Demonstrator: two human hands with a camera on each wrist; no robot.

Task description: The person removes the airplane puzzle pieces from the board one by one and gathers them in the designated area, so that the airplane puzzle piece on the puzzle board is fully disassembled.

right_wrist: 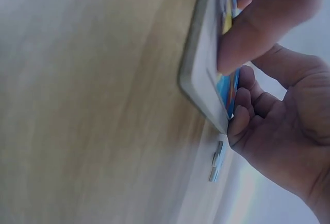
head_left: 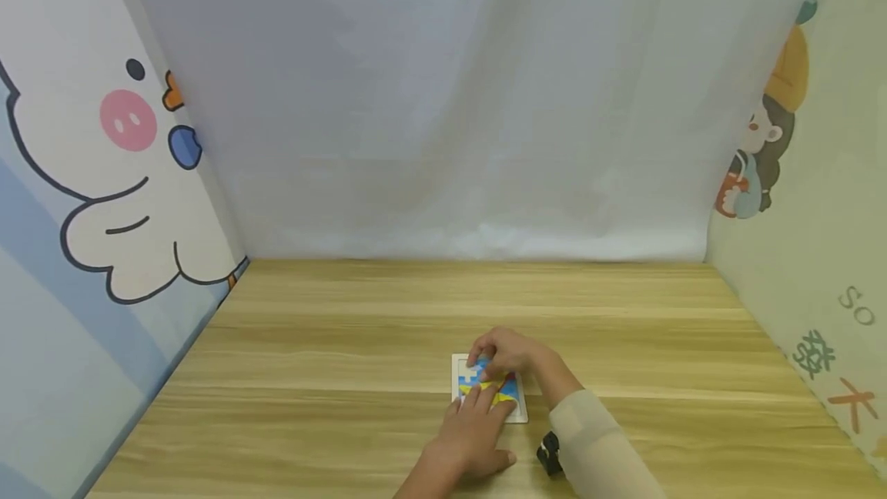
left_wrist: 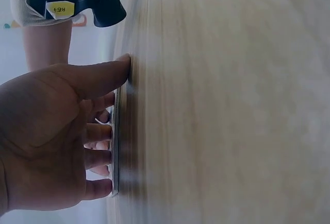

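Observation:
A small jigsaw puzzle (head_left: 509, 390) in blue, yellow and red sits in a white frame tray (head_left: 520, 416) on the table. Pale bare backing shows at its upper left. My left hand (head_left: 471, 433) rests on the puzzle's near part with fingers spread, its thumb off to the right; the left wrist view shows these fingertips (left_wrist: 103, 159) against the tray. Over the far side, my right hand (head_left: 509, 350) curls its fingers and thumb, seemingly pinching a blue puzzle piece (head_left: 480, 363), mostly hidden by the fingers. In the right wrist view this hand (right_wrist: 289, 116) touches the tray's edge.
A thin light-blue flat thing (right_wrist: 217, 161), kind unclear, lies on the wooden table (head_left: 333, 376) beyond the tray. The right wrist wears a black camera (head_left: 549, 453). A white curtain (head_left: 443, 137) hangs behind, with printed cartoon panels (head_left: 132, 175) at the sides.

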